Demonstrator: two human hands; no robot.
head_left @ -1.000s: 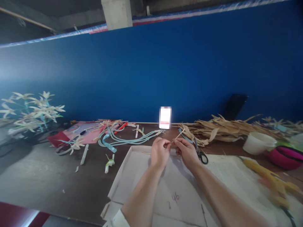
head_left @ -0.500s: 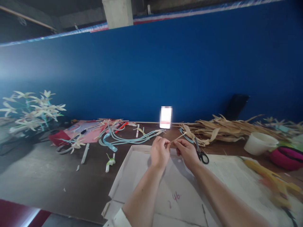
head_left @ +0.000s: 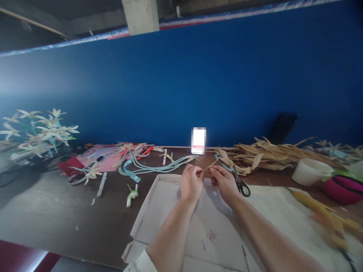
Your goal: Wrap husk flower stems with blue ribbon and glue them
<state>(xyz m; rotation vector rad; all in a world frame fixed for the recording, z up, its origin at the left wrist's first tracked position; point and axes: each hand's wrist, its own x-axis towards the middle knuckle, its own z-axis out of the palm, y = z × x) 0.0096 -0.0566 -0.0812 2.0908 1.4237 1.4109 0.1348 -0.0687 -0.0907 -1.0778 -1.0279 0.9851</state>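
My left hand and my right hand meet above the far edge of a flattened white cardboard box. Both are closed in a pinch on a thin tan strip of dried leaf stretched between the fingertips. Black-handled scissors lie just right of my right hand. A pile of dried straw-coloured leaves spreads behind them.
Light blue cords and ribbon scraps lie left of the hands, with pink paper and pale leaf flowers further left. A white cup, a pink bag and a yellow glue gun are at right. A blue wall stands behind.
The hands have stayed in place; the fingers have shifted slightly on the strip, whose free end now sits lower.
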